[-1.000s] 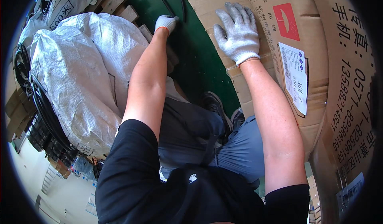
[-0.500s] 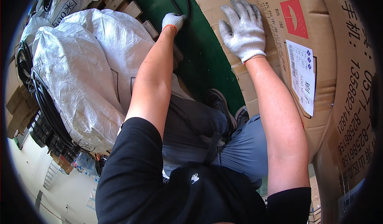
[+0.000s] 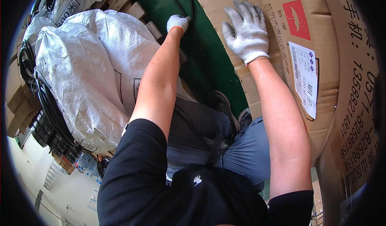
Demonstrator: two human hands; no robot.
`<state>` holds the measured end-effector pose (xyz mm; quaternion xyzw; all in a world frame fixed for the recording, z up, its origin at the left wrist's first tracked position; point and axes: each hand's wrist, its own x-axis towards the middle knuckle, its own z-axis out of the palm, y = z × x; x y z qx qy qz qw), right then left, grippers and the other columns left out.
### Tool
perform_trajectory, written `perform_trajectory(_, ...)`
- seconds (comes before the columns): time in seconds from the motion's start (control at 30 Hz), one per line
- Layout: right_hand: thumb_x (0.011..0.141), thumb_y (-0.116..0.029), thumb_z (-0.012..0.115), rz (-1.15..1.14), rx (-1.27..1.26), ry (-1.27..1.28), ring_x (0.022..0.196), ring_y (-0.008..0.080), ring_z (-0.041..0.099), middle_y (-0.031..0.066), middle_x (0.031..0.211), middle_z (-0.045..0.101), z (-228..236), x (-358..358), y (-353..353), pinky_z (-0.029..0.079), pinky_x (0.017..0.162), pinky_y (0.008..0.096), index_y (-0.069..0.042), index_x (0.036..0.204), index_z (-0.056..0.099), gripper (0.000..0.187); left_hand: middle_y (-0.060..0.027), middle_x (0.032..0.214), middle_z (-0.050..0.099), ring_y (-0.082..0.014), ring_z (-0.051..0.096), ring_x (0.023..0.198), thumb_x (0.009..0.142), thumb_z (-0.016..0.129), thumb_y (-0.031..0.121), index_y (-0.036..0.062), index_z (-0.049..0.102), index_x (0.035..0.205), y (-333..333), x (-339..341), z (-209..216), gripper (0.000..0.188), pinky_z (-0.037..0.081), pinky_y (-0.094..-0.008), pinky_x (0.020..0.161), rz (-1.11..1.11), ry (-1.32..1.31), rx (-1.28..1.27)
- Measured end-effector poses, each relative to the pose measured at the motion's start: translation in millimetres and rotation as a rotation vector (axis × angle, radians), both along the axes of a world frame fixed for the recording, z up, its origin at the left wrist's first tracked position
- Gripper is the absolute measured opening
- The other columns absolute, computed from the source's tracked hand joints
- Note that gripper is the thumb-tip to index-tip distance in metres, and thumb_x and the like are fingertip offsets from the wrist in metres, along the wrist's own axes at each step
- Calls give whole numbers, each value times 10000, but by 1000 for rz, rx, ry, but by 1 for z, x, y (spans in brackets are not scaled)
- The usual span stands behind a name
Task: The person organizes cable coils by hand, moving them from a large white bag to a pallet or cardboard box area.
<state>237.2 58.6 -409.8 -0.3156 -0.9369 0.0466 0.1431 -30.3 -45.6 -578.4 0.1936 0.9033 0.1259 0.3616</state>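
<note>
My left hand, in a white knit work glove with an orange cuff, reaches far forward and is closed around a black cable. Two strands of that cable run away toward the top edge; the fingertips are partly hidden. My right hand, gloved in white with greyish fingers, lies flat with fingers spread on the top of a large cardboard box to my right. It holds nothing.
Bulging white woven sacks stand to my left, with coiled black cables hanging along them. Wooden pallets lie behind. Green floor shows between sacks and box. A white label is stuck on the box.
My left hand has shifted slightly to the right with the cable in it. My right hand stays nearly still on the box.
</note>
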Motion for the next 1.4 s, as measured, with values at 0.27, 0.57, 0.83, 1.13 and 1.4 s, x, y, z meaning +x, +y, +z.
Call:
perform_trajectory(0.27,935,-328,722,48,-96,127,1419,398,559,173,1491,636,14,-10,-1,384,1259,589,-150,1333,692,437,-313,1234,767,-479,731,1209,892,788,394,-30,810,1136,-8,-11,-12,489,596,-490,1015,56,100,-11)
perform_trajectory(0.57,954,-309,719,33,-106,105,1465,441,523,211,1534,597,16,-1,-6,345,1285,622,-119,1359,677,449,-250,1216,796,-436,754,1175,918,816,435,32,823,1136,-7,9,10,458,600,-478,1021,73,53,-17)
perform_trajectory(0.83,977,-313,707,37,-119,72,1470,450,511,214,1551,585,18,-3,-5,336,1290,627,-112,1387,664,458,-228,1267,791,-427,749,1202,938,824,425,49,815,1183,-5,9,17,449,595,-481,1038,93,30,-36)
perform_trajectory(1.13,989,-326,702,22,-125,39,1479,443,507,212,1549,585,20,-4,-7,327,1295,626,-113,1381,666,448,-225,1287,785,-428,739,1225,942,825,427,46,817,1178,-6,9,13,449,594,-484,1042,99,43,-34)
perform_trajectory(1.4,992,-324,698,22,-128,31,1481,441,509,214,1553,585,21,-4,-6,321,1301,622,-116,1386,667,447,-249,1191,802,-456,757,1130,921,839,397,12,825,1131,-6,9,10,439,599,-477,1002,108,69,5)
